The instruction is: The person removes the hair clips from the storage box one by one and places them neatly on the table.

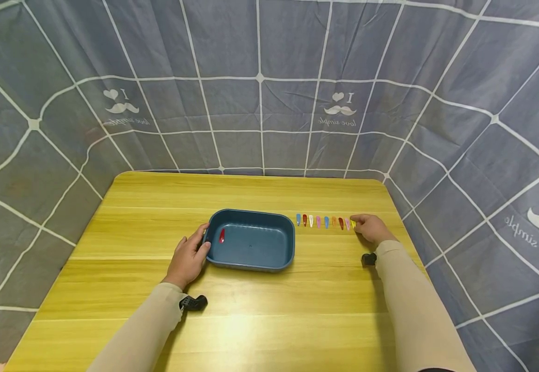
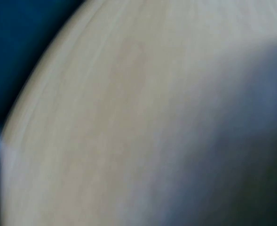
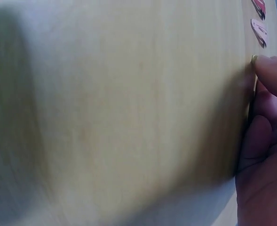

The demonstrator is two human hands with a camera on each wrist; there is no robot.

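Observation:
A dark blue rectangular plastic bin (image 1: pixel 251 266) sits on the table with one red hair clip (image 1: pixel 222 235) lying inside, near its left end. My left hand (image 1: pixel 189 258) grips the bin's left end, thumb over the rim and fingers along the outer side. To the right of the bin, several snap hair clips in blue, red, white, pink and orange lie in a row, among them a pink clip (image 3: pixel 259 33). At the row's right end my right hand (image 1: pixel 369 227) pinches a yellow hair clip (image 1: pixel 353 224), with fingertips down at the tabletop. The fingers partly hide this clip.
The wood-grain table (image 1: pixel 269 320) ends at a grey checked cloth (image 1: pixel 260 103) hanging behind it and at both sides. Black wrist cameras (image 1: pixel 194 303) are strapped on both forearms. In the left wrist view, mostly blurred tabletop and the bin's dark side show.

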